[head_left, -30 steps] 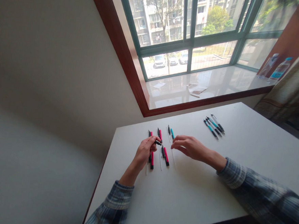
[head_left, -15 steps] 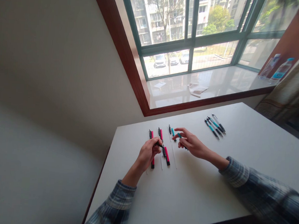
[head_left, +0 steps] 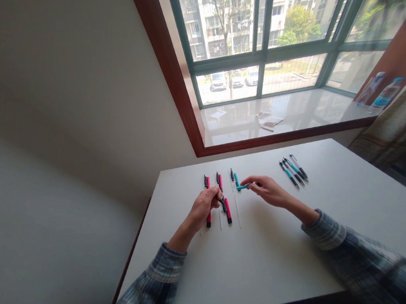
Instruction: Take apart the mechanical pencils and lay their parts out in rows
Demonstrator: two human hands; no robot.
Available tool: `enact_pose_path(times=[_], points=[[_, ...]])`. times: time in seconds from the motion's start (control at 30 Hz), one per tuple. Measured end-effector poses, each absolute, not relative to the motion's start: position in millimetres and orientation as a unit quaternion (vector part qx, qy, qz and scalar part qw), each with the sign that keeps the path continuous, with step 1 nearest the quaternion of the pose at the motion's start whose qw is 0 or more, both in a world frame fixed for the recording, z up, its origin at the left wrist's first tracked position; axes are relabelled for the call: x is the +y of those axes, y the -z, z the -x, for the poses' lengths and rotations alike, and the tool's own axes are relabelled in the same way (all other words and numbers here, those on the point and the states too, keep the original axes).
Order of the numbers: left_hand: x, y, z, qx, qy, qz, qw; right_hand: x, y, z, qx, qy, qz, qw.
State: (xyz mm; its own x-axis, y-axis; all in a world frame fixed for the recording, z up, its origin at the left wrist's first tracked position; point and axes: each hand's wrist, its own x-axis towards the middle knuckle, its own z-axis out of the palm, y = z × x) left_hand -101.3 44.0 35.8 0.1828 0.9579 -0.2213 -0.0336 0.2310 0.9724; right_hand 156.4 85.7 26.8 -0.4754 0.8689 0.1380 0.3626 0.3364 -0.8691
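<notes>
I have my left hand (head_left: 204, 205) curled closed round a small black pen part (head_left: 218, 199), a pink barrel (head_left: 228, 210) at its three o'clock. My right hand (head_left: 263, 189) pinches a teal barrel (head_left: 242, 187) pointing toward nine, four pens (head_left: 294, 171) at its two o'clock.

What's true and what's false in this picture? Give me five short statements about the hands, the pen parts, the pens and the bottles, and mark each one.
1. The right hand holds a teal pen part. True.
2. The left hand lies flat with its fingers spread. False: it pinches a dark pen part.
3. Red pen parts lie on the white table. True.
4. A group of pens lies to the left of the left hand. False: it lies over on the right side of the table.
5. Bottles stand on the window sill. True.
</notes>
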Motion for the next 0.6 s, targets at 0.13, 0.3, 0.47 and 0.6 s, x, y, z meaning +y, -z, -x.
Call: enact_pose_path(times=[0.13,0.3,0.47,0.6], points=[[41.8,-33.9,102.1,0.49,-0.381,-0.502,0.603,93.6,-19.1,-163.7,-0.725,-0.466,0.425,0.275],[40.1,-35.3,102.7,0.489,-0.363,-0.522,0.597,95.5,-17.4,-166.8,-0.7,-0.514,0.412,0.276],[39.7,-37.6,101.4,0.494,-0.352,-0.541,0.583,87.9,-25.4,-165.3,-0.728,-0.494,0.393,0.268],[39.4,-36.9,100.0,0.497,-0.338,-0.561,0.569,82.7,-30.5,-165.0,-0.768,-0.46,0.375,0.241]])
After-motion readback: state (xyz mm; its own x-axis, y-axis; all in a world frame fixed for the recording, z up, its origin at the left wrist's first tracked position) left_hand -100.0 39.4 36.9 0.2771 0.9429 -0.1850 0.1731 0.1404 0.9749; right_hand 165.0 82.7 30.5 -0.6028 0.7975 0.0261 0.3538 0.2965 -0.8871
